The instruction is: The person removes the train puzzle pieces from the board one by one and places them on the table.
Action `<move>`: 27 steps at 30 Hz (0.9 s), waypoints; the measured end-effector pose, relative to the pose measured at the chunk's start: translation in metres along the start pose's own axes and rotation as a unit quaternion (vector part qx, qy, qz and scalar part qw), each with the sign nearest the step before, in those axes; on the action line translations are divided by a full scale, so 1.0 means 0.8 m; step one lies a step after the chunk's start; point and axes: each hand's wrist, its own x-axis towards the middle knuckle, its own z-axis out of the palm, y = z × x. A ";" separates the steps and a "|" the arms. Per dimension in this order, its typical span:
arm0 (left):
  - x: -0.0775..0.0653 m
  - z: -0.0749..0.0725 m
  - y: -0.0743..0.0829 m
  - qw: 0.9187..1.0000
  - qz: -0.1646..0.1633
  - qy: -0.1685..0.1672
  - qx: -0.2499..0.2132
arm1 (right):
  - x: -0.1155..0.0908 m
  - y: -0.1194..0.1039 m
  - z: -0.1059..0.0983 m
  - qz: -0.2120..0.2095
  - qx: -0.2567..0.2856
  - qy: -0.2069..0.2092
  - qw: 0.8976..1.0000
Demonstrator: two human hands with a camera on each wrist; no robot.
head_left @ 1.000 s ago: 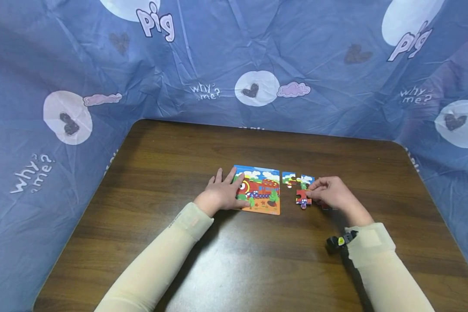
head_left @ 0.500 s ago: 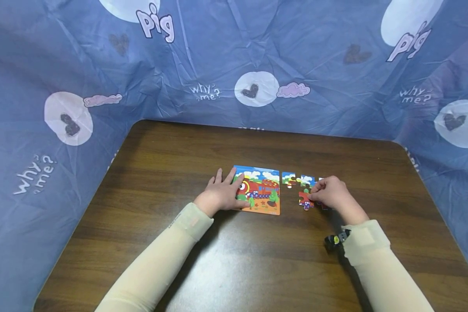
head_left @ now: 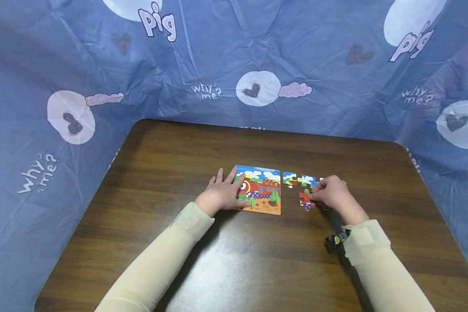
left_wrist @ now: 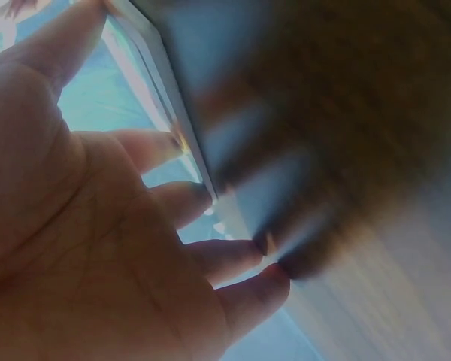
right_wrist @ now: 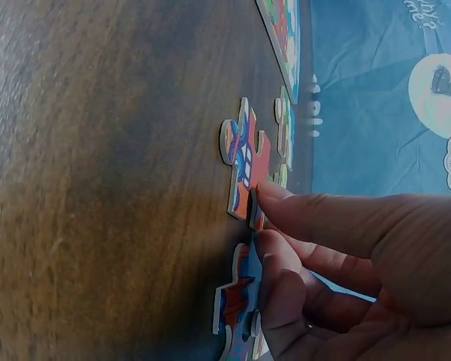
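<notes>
tabletop (head_left: 257,260): left hand (head_left: 221,193) touches train picture (head_left: 264,189), right hand (head_left: 333,193) pinches puzzle piece (head_left: 305,199).

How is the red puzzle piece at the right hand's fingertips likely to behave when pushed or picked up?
The red puzzle piece is probably stiff: it looks flat, with a cleanly cut edge. It is likely light, being thin. Its flat, knobbed outline suggests it would slide rather than roll.

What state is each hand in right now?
Left hand: open, fingers spread over the train picture.
Right hand: closed, pinching a red piece.
</notes>
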 end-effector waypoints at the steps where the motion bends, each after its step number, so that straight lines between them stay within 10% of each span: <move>1: 0.000 0.000 0.000 1.000 0.000 -0.001 -0.001 | 0.000 0.000 -0.001 0.001 0.001 -0.001 1.000; 27: 0.001 0.000 0.000 1.000 0.000 0.003 0.000 | 0.006 -0.049 0.045 -0.101 0.072 0.037 0.992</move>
